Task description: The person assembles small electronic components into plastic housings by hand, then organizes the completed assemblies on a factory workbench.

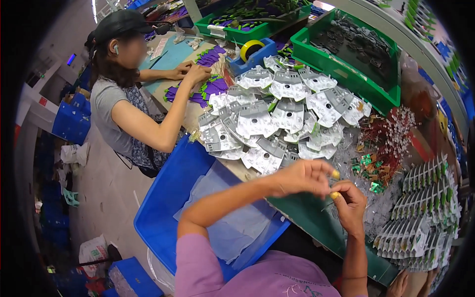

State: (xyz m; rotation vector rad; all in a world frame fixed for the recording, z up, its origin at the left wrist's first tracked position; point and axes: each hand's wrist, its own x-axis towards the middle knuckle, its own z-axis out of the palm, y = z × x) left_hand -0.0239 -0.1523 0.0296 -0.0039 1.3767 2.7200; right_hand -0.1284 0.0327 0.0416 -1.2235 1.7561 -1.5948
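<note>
My left hand [303, 175] and my right hand [349, 203] are held close together above a dark green mat [307, 218], fingertips almost touching. Yellow finger covers sit on a fingertip of each hand. Something small and thin is pinched between the fingers; I cannot make out what it is. Just beyond my hands lies a heap of grey and white moulded plastic parts [277, 116]. To the right a tangle of thin red wires with small green pieces [383, 148] lies on the bench.
A blue crate [163, 208] lined with clear plastic sits at my left. Rows of stacked white parts [425, 208] stand at right. Green trays [346, 54] fill the back. Another person [128, 94] in a black cap works at left with purple pieces [210, 89].
</note>
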